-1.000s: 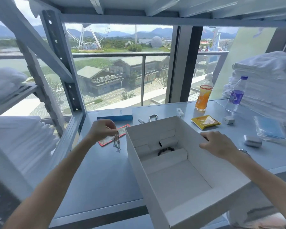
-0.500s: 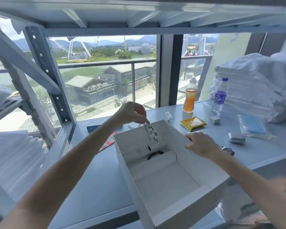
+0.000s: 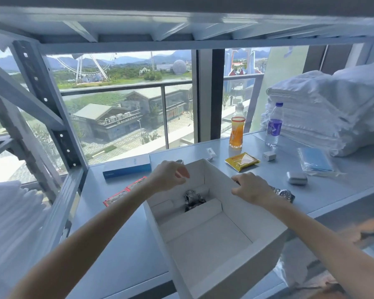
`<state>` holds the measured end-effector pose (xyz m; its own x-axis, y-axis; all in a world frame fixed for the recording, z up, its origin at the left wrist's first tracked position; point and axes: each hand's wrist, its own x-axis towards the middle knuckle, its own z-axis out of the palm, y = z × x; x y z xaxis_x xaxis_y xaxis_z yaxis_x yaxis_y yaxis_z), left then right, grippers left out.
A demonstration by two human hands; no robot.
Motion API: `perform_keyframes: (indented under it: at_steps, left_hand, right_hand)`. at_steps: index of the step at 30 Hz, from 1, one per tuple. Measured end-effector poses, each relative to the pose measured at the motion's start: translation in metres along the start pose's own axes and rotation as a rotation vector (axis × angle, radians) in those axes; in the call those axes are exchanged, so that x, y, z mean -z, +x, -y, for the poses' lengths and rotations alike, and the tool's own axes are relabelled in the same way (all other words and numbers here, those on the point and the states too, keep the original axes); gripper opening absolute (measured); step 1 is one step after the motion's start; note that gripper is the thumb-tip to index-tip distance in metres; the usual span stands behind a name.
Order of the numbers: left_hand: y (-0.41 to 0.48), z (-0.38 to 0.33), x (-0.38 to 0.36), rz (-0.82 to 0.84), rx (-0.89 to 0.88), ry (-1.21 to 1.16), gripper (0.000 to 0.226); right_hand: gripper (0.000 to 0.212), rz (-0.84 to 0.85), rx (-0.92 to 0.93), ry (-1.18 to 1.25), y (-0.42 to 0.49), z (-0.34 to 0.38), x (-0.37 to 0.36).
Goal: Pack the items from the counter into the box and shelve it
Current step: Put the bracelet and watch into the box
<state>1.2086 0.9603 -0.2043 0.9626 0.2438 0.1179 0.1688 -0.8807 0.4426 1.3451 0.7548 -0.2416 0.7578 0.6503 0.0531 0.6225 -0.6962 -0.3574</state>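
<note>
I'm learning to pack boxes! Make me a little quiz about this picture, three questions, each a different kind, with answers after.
1. True or false: the box already has something in it.
2. Which hand rests on the box's edge? A) left hand B) right hand
3. Fill in: the yellow packet lies on the ____, not in the box.

Key:
1. True. A shiny chain lies in the far compartment.
2. B. The left hand hovers above the box, holding nothing.
3. Counter.
</note>
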Motion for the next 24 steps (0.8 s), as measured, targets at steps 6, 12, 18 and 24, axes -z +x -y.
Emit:
perform_keyframes:
  at_steps: [6, 12, 18, 24]
  left_hand:
    - [-0.101, -0.058, -0.008, 0.412, -0.17, -0.035, 0.036]
    - [-0.152, -0.083, -0.042, 0.33, -0.149, -0.027, 0.027]
    - [-0.178, -0.057, -0.032, 0.262, -0.008, 0.109, 0.017]
    - [-0.205, 0.006, 0.013, 0.253, 0.191, 0.099, 0.01]
  right_hand:
    - [0.044, 0.143, -0.117, 0.541, 0.001, 0.006, -0.006]
    - [0.043, 0.029, -0.064, 0.63, -0.019, 0.03, -0.024]
    - [0.049, 0.016, 0.088, 0.634, -0.032, 0.02, -0.02]
    - [0.027, 0.043, 0.657, 0.016, -0.011, -0.005, 0.007]
